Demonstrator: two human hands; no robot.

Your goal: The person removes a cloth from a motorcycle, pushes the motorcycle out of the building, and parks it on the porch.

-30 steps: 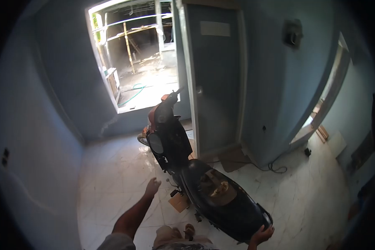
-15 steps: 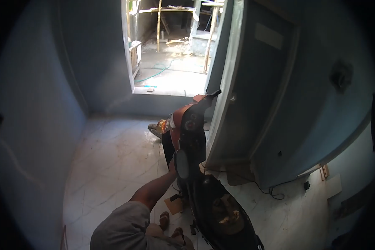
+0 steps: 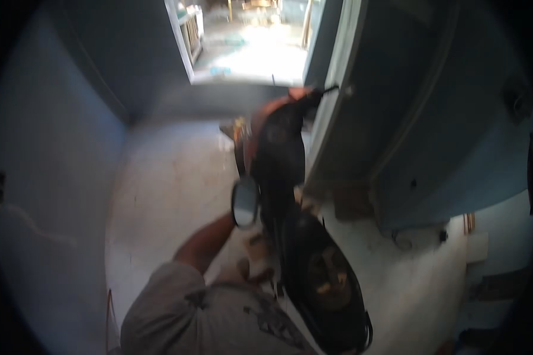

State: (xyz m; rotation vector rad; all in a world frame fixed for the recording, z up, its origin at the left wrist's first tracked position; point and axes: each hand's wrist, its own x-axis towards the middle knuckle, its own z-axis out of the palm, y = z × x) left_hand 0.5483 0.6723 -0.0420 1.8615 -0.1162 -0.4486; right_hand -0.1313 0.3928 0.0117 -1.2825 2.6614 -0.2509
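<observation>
A red and black motor scooter (image 3: 281, 148) stands beside me on the right, its front towards the doorway. My left arm (image 3: 210, 239) reaches forward from a grey sleeve to the left side of its handlebar. The round-cornered mirror (image 3: 244, 202) covers my left hand, so its fingers and any grip are hidden. Behind the handlebar lies the long black seat (image 3: 323, 275), with a worn, lighter patch on it. My right hand is out of view. Low beside the scooter, a leg or foot shows blurred.
Ahead, a bright doorway (image 3: 249, 53) has a raised sill (image 3: 237, 92). A door with a pale frame (image 3: 331, 112) stands right of the scooter. A blue wall (image 3: 53, 177) runs along the left of the pale tiled floor (image 3: 166, 171). A cable (image 3: 403, 239) lies at right.
My view has tipped downward and blurred; the doorway and scooter sit higher in the picture. The mirror now appears further left relative to the scooter's body, and more of my shirt shows.
</observation>
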